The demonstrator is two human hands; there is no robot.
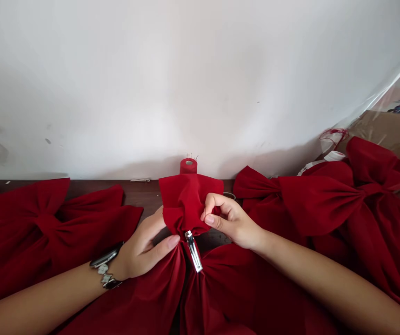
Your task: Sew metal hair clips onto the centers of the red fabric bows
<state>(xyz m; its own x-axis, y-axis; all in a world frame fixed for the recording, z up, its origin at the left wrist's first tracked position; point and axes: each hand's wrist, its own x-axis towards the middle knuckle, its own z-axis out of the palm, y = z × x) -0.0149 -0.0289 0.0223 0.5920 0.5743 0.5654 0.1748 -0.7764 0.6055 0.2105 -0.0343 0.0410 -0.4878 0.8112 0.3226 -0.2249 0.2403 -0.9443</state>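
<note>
Pinching the gathered red fabric bow (pixel 185 201) at centre frame, your right hand (pixel 228 221) is clenched, with its thumb and curled fingers closed on the cloth. Your left hand (pixel 141 247) lies against the bow's lower left side, fingers extended; its thumb is out of sight, so you can't tell whether it is gripping. A metal alligator clip (pixel 193 251) hangs just below the gather, its upper end hidden in the folds. The bow's lower part runs off the bottom of the frame. A wristwatch (pixel 104 266) circles your left wrist. Behind the bow, a red fabric roll (pixel 188 166) stands on the dark wooden table (pixel 116 187), with pins sticking from its top. More red bows lie at left (pixel 46 232) and right (pixel 325 201), partly cut off by the frame. At upper right, a cardboard box (pixel 388 130) sits behind plastic sheeting, against a white wall (pixel 200 83).
</note>
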